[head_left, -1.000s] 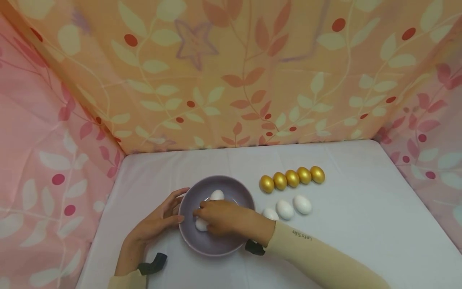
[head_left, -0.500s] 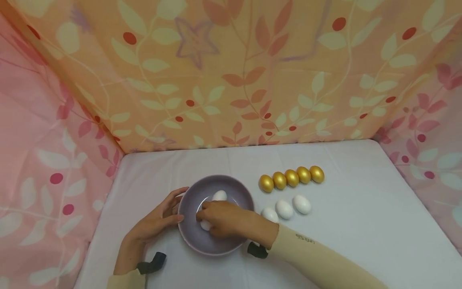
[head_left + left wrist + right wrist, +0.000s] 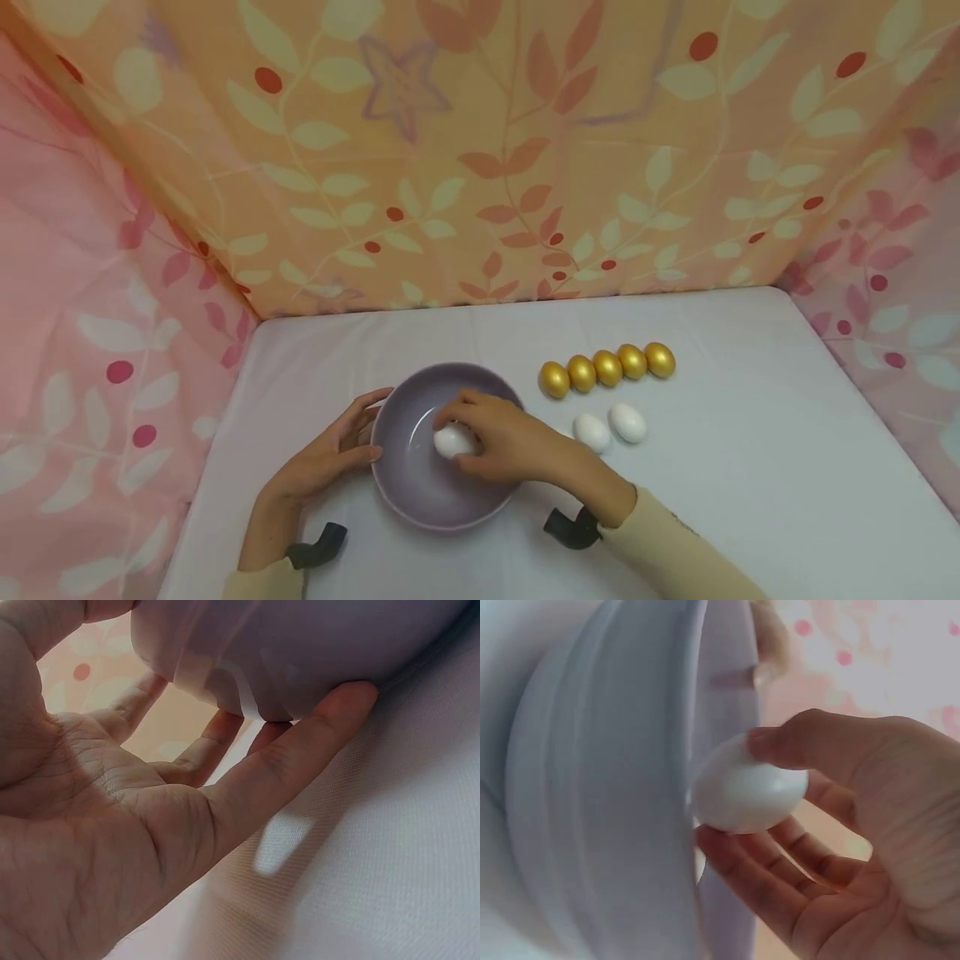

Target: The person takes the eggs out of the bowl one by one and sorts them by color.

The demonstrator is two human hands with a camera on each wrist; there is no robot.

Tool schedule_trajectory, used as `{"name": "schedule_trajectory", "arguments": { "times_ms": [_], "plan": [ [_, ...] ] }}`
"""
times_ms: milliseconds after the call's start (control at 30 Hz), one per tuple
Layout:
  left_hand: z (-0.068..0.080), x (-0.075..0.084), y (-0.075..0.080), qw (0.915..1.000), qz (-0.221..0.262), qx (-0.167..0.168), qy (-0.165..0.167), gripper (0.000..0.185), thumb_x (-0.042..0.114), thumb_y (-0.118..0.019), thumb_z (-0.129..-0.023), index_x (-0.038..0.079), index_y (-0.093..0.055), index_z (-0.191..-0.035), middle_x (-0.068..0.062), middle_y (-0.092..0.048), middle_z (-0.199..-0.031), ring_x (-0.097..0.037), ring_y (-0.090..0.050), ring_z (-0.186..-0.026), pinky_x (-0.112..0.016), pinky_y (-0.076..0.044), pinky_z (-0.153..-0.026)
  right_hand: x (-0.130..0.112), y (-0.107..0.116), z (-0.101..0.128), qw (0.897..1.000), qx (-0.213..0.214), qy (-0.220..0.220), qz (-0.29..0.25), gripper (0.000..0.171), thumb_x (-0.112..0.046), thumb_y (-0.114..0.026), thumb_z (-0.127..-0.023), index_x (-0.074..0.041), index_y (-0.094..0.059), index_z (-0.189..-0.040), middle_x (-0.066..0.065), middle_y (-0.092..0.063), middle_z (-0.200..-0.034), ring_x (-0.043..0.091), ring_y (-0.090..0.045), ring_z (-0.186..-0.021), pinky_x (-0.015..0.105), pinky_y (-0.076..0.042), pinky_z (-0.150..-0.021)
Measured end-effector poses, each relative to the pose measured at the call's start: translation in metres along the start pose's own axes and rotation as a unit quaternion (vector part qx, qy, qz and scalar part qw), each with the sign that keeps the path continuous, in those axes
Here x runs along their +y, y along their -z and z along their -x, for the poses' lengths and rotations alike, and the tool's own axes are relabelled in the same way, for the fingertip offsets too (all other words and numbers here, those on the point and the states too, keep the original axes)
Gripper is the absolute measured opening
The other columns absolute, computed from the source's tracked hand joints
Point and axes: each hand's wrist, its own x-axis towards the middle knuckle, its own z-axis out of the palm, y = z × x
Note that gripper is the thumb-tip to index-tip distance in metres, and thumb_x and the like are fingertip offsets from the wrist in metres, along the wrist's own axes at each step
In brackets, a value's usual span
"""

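My left hand [image 3: 330, 450] lies along the left side of a purple bowl [image 3: 423, 508], its spread, nearly straight fingers touching the outer wall. In the left wrist view, the fingertips [image 3: 349, 697] meet that wall close over the white cloth. Over the bowl, my right hand [image 3: 498, 437] pinches a white egg [image 3: 453, 442] between thumb and fingers. The right wrist view shows this egg [image 3: 750, 787] raised to about the rim's height. A sliver of another white egg [image 3: 700, 864] appears below it, mostly hidden by the bowl wall.
Several golden eggs [image 3: 607, 367] form a row right of the bowl. Nearer me are two white eggs [image 3: 592, 433], partly beside my right forearm. A white cloth [image 3: 750, 467] covers the table, and patterned fabric [image 3: 487, 167] hangs behind and at both sides.
My right hand has risen from low in the bowl and shifted right, lifting a white egg. Its wrist now covers the spot where a third white egg showed beside the bowl. My left hand stays put.
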Motion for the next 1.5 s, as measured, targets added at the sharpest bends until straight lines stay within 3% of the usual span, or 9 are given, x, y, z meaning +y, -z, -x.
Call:
{"name": "schedule_trajectory", "arguments": {
  "times_ms": [100,300,500,800,1233,1500],
  "plan": [
    [-0.004,-0.001,0.000,1.0000,-0.007,-0.002,-0.006,0.078,-0.002,-0.058,-0.103,0.016,-0.019,-0.168,-0.024,-0.035,-0.163,-0.006,-0.050,-0.145,-0.025,-0.050,-0.109,0.007,0.004,0.013,0.998,0.043,-0.012,-0.054,0.038,-0.014,-0.078,-0.092,-0.019,-0.068,-0.128,-0.003,-0.063,-0.122,0.010,-0.062,-0.102,0.024,-0.057,-0.088],
    [-0.004,0.001,0.001,0.9998,-0.020,0.008,-0.001,0.078,-0.001,-0.060,-0.102,0.016,-0.020,-0.167,-0.027,-0.037,-0.161,-0.005,-0.052,-0.143,-0.024,-0.050,-0.108,0.020,0.010,0.031,0.981,0.104,-0.028,-0.160,0.041,-0.011,-0.078,-0.094,-0.019,-0.065,-0.132,0.000,-0.063,-0.129,0.016,-0.064,-0.116,0.032,-0.063,-0.089],
    [-0.003,0.005,0.002,0.9997,-0.023,0.008,0.003,0.078,0.000,-0.060,-0.102,0.017,-0.020,-0.167,-0.026,-0.036,-0.161,-0.006,-0.053,-0.142,-0.025,-0.050,-0.107,0.022,0.007,0.042,0.968,0.151,-0.044,-0.198,0.042,-0.018,-0.082,-0.093,-0.023,-0.066,-0.131,-0.002,-0.065,-0.126,0.015,-0.065,-0.113,0.029,-0.063,-0.087],
    [-0.004,0.005,-0.001,0.9998,-0.016,0.015,0.003,0.079,-0.002,-0.060,-0.101,0.016,-0.020,-0.167,-0.020,-0.041,-0.159,-0.006,-0.052,-0.142,-0.024,-0.050,-0.108,0.028,0.002,0.056,0.958,0.184,-0.042,-0.216,0.040,-0.020,-0.083,-0.093,-0.021,-0.067,-0.131,0.001,-0.066,-0.127,0.016,-0.065,-0.109,0.027,-0.063,-0.085],
    [0.000,0.000,0.000,0.9998,-0.009,0.014,0.013,0.079,-0.001,-0.060,-0.102,0.018,-0.020,-0.167,-0.020,-0.038,-0.160,-0.007,-0.052,-0.143,-0.026,-0.050,-0.108,0.044,0.010,0.085,0.944,0.233,-0.089,-0.216,0.045,-0.017,-0.082,-0.093,-0.014,-0.064,-0.135,0.006,-0.068,-0.130,0.010,-0.065,-0.118,0.025,-0.062,-0.089],
    [-0.001,-0.001,0.000,0.9998,-0.004,0.017,0.006,0.079,-0.001,-0.060,-0.101,0.017,-0.021,-0.167,-0.016,-0.041,-0.160,-0.009,-0.053,-0.142,-0.028,-0.051,-0.107,0.061,0.017,0.102,0.933,0.257,-0.125,-0.217,0.046,-0.014,-0.080,-0.095,-0.012,-0.061,-0.137,0.009,-0.065,-0.136,-0.001,-0.062,-0.118,0.023,-0.061,-0.089]
  ]
}}
